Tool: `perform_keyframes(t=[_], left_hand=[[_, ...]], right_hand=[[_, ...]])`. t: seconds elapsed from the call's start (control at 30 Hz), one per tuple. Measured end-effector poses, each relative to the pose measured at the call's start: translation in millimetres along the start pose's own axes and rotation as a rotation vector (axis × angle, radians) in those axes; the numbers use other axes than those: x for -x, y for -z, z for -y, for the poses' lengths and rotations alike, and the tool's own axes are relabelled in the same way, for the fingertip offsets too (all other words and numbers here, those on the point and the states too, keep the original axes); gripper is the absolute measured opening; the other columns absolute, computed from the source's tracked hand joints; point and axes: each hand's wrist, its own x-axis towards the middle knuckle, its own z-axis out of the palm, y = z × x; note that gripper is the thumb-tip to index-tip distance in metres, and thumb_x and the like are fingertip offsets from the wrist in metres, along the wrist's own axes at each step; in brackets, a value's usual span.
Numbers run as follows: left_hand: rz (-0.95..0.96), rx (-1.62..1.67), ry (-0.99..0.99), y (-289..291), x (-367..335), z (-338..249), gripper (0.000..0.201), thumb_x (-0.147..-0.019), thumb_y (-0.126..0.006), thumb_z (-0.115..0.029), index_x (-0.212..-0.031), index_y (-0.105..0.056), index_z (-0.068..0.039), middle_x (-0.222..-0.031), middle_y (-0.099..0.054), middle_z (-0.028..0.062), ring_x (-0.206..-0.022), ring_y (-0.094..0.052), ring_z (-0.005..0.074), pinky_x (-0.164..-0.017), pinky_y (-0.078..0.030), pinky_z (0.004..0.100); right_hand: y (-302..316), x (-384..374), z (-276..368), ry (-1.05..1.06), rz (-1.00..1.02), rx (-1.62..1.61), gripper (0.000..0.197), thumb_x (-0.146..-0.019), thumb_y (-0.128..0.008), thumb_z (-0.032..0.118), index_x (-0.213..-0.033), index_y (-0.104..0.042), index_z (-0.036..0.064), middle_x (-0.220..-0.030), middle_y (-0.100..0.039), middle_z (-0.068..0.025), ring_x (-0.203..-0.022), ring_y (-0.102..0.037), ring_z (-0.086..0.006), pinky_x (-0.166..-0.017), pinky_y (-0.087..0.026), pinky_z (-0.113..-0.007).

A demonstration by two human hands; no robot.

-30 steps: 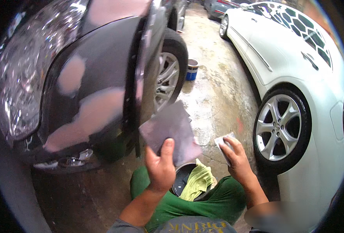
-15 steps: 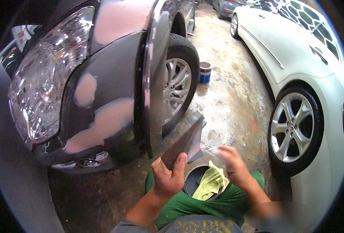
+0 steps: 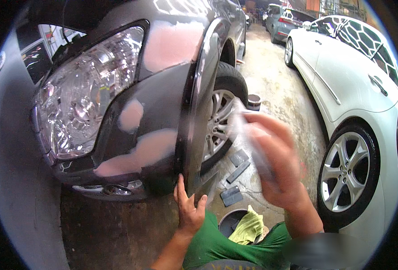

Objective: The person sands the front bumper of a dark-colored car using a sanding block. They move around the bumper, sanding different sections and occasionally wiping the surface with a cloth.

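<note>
At the lower rear corner of the dark grey bumper (image 3: 158, 96), my left hand (image 3: 190, 213) has its fingers stretched upward and its thumb apart. Its fingertips are at the bumper's edge; I cannot tell how firmly they touch. A greyish blurred shape just beyond the thumb is too smeared to name. My right hand (image 3: 277, 157) is raised before the wheel, blurred, its fingers closed on a translucent whitish sheet-like piece (image 3: 240, 121). Pink filler patches (image 3: 147, 150) mark the bumper, and another pink patch (image 3: 174, 45) covers the fender above.
Several dark flat blocks (image 3: 231, 195) lie on the wet floor by the wheel (image 3: 217, 117). Between my knees stands a dark bucket (image 3: 226, 221) with a yellow-green cloth (image 3: 248, 227). A can (image 3: 253, 101) stands behind the wheel. A white car (image 3: 342, 85) is parked to the right.
My left hand has moved up to the bumper edge; the dark flat board it held no longer shows clearly. My right hand has risen with the whitish piece. The view has tilted up.
</note>
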Motion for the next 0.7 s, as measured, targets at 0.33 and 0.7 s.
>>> perform_keyframes(t=[0.33,0.7], left_hand=[[0.077,0.07,-0.13,-50,27,-33,0.035,-0.094,-0.07,-0.024,-0.1,-0.072,0.011,-0.154,-0.033,0.032,-0.136,-0.036,0.048,-0.114,-0.028,0.0543],[0.114,0.16,-0.121,-52,34,-38,0.037,-0.099,-0.063,-0.033,-0.119,-0.075,-0.005,-0.163,-0.019,0.0329,-0.141,-0.029,0.0478,-0.119,-0.021,0.0546]], right_hand=[[-93,-72,5,0.3,0.106,0.282,0.058,-0.087,-0.062,0.02,-0.144,-0.054,0.0225,-0.138,-0.053,-0.0072,-0.122,-0.054,-0.0288,-0.098,-0.045,-0.043],[-101,-81,-36,0.247,0.218,0.529,0.06,-0.087,-0.061,0.012,-0.145,-0.051,0.0189,-0.136,-0.053,-0.004,-0.12,-0.054,-0.0287,-0.099,-0.045,-0.045]])
